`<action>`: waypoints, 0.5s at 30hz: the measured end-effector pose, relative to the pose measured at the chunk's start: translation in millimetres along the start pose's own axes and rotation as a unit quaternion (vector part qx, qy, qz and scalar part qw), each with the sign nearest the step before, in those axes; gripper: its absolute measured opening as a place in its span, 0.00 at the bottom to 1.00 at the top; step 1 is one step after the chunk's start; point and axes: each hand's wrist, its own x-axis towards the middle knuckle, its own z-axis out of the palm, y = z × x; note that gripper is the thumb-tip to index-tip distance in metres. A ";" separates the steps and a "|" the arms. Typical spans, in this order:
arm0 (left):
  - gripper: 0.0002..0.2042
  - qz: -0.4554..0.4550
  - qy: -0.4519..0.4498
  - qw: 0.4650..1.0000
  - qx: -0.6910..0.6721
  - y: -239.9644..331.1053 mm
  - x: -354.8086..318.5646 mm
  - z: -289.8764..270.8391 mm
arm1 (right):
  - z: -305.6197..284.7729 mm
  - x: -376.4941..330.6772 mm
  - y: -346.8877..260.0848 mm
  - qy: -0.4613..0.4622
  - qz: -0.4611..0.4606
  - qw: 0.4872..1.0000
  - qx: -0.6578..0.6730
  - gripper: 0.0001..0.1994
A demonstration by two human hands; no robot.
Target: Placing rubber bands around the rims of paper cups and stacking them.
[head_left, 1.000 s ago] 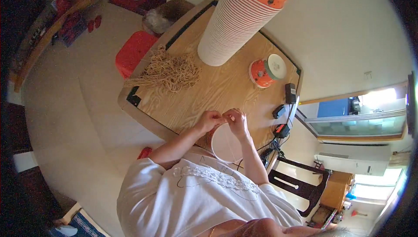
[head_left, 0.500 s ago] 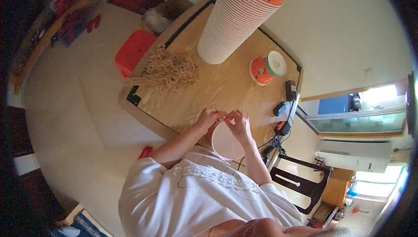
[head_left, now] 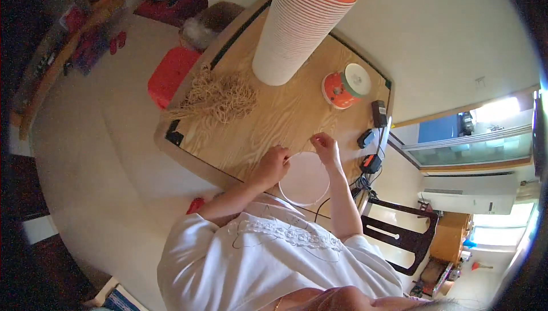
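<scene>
A round paper bucket (head_left: 304, 182), its pale inside showing, rests between my forearms against my white shirt at the table's near edge. My left hand (head_left: 274, 166) is closed at the upper left of its rim, over the wall. Just above the far rim, my right hand (head_left: 326, 149) is raised with thumb and fingers pinched together. Whatever thin thing sits in that pinch is too small to make out. Beyond my left hand lies a tangled heap of brown twine (head_left: 220, 97) on the wooden table (head_left: 279, 122).
A tall leaning stack of nested paper buckets (head_left: 299, 31) stands at the back. Right of it are orange patterned tubs (head_left: 342, 89). Black chargers (head_left: 371, 163) and cables lie along the right edge. A red stool (head_left: 171, 77) and a dark chair (head_left: 397, 234) flank the table.
My hands, together at the bucket's rim before, are now apart. The right has moved up and to the right, and the left has dropped slightly. The view has shifted a little.
</scene>
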 end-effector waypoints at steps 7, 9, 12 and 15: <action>0.08 -0.001 -0.028 0.999 -0.043 -19.3 4.0 12.9 | 10.3 0.9 -1.3 -0.021 -0.005 0.999 0.027 0.05; 0.10 -0.017 -0.047 0.995 -0.083 -22.7 14.2 20.2 | 11.2 0.9 2.2 -0.047 -0.079 0.983 0.156 0.04; 0.10 -0.089 0.038 0.987 -0.131 -31.4 30.0 36.1 | 8.2 -1.7 -6.7 -0.056 -0.020 0.998 0.031 0.05; 0.08 -0.035 0.010 0.991 -0.129 -28.2 43.2 40.5 | 5.6 -7.1 -1.2 -0.065 -0.020 0.996 0.054 0.05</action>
